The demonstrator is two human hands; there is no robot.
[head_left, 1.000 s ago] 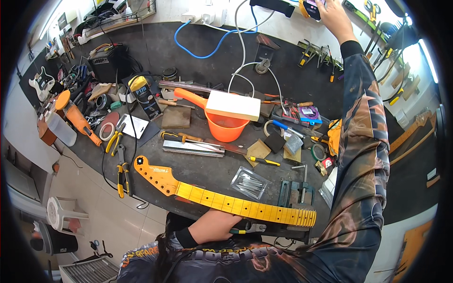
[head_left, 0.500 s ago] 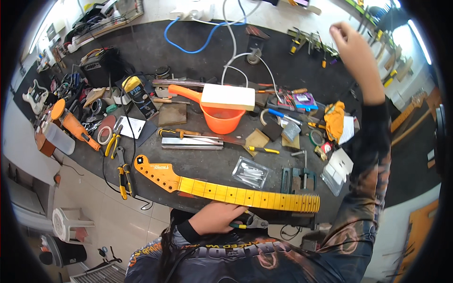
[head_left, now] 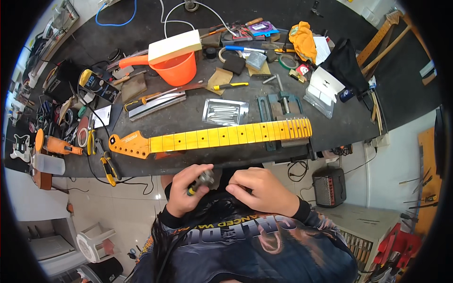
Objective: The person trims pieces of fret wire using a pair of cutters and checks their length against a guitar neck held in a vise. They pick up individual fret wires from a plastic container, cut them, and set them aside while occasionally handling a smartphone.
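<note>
A yellow guitar neck (head_left: 212,137) with an orange headstock lies across the front of the dark workbench (head_left: 330,127). Both hands are below the bench edge, close to my chest. My left hand (head_left: 186,188) grips a small tool (head_left: 202,180) with a dark metal head and a yellow-and-black handle. My right hand (head_left: 264,188) is beside it, fingers curled down on my dark shirt; whether it holds anything is hidden.
On the bench: an orange jug (head_left: 177,68) with a white block on top, a clear bag of parts (head_left: 225,112), a metal vise (head_left: 281,101), yellow-handled pliers (head_left: 107,162), tape rolls, cables and hand tools. A small amplifier (head_left: 329,185) stands on the floor at right.
My right arm, raised to the far back of the bench before, has come down to my chest. The left hand has left the guitar neck's edge and now holds the small tool.
</note>
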